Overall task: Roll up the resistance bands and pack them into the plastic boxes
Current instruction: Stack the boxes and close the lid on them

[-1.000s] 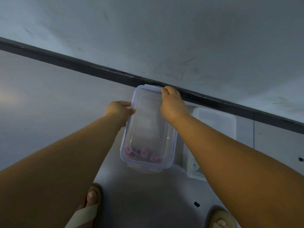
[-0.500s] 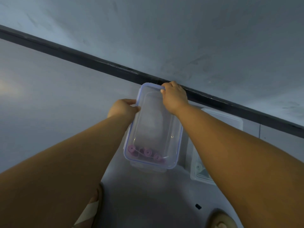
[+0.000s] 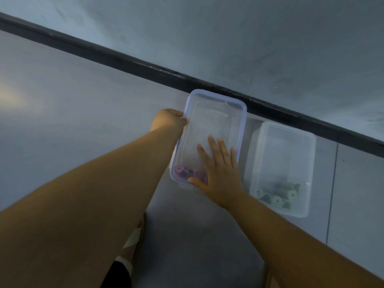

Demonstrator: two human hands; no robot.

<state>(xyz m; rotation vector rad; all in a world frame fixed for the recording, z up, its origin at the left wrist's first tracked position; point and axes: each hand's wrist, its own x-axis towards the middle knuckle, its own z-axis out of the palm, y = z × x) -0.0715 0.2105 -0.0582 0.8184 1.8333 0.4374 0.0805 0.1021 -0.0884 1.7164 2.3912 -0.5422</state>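
Observation:
A clear plastic box (image 3: 216, 113) with a blue-rimmed lid stands on the grey floor by the wall. Rolled purple resistance bands (image 3: 180, 170) lie at its near end under the lid. My left hand (image 3: 169, 120) grips the lid's left edge, fingers curled over the rim. My right hand (image 3: 218, 171) lies flat on the near part of the lid, fingers straight and spread. To the right stands a second clear box (image 3: 291, 142) with rolled pale green bands (image 3: 276, 194) at its near end.
A dark skirting strip (image 3: 124, 59) runs along the foot of the wall (image 3: 228, 28) just behind the boxes. My sandalled foot (image 3: 133, 240) is on the floor below my left arm. Grey floor (image 3: 72, 100) stretches to the left.
My right hand left the lid's far edge and came down flat on its near part. The left hand stayed on the left edge. The view shifted, so the second box shows fully.

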